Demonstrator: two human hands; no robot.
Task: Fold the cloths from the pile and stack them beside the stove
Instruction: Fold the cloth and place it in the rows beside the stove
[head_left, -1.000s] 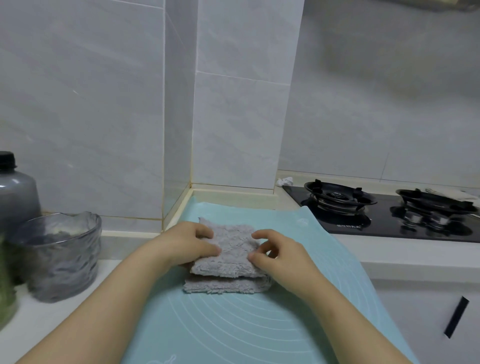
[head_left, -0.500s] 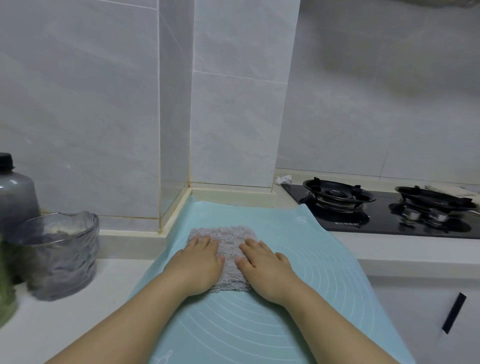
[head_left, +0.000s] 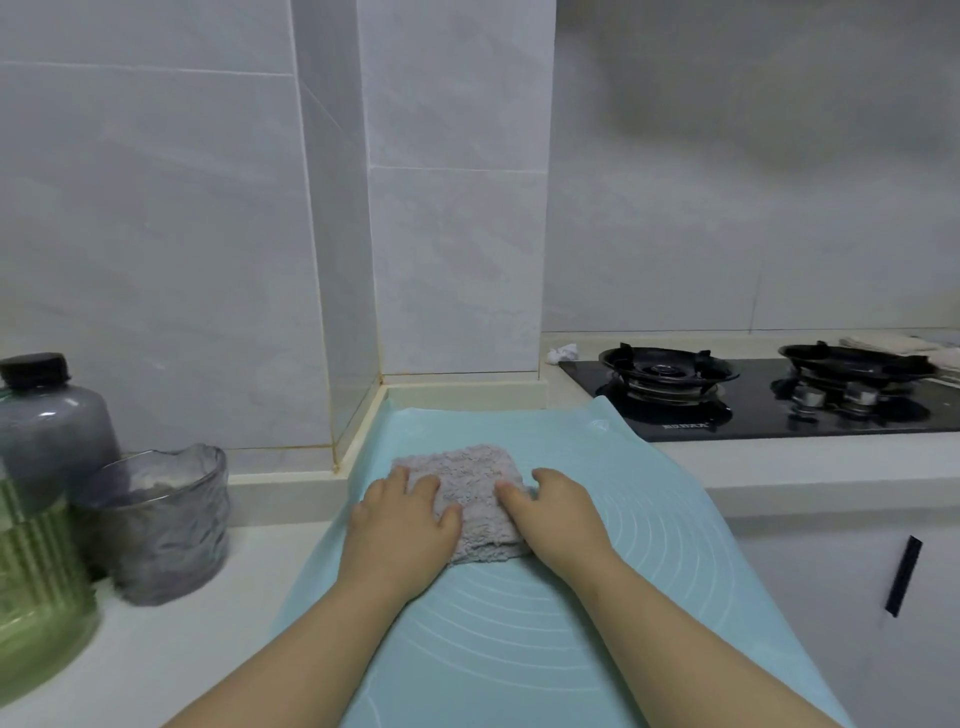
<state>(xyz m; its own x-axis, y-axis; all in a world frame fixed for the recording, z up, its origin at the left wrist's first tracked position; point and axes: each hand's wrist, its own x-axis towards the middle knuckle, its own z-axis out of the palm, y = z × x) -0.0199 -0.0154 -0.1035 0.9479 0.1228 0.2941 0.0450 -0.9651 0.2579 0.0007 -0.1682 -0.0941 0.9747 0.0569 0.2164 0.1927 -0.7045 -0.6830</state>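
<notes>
A folded grey fluffy terry cloth (head_left: 470, 488) lies flat on a pale teal silicone mat printed with white concentric rings (head_left: 519, 634), in the mat's far half and well left of the black glass two-burner gas stove (head_left: 753, 402). The mat's far right corner reaches the stove's near left corner. The left hand (head_left: 402, 525) rests palm down on the cloth's left portion, fingers extended and close together, thumb lying across the fabric. The right hand (head_left: 561, 514) rests palm down on the cloth's right edge, fingers only slightly bent, nothing pinched or enclosed. Both hands press on the cloth; neither grasps it. The number of layers in the fold cannot be determined. On the white counter left of the mat stand a ribbed clear glass tumbler (head_left: 161, 519), a smoky grey plastic bottle with a black cap (head_left: 49, 431) behind it, and a green ribbed bottle (head_left: 36, 597) at the frame's edge. A small crumpled white scrap (head_left: 562, 353) sits on the ledge at the stove's far left corner.
</notes>
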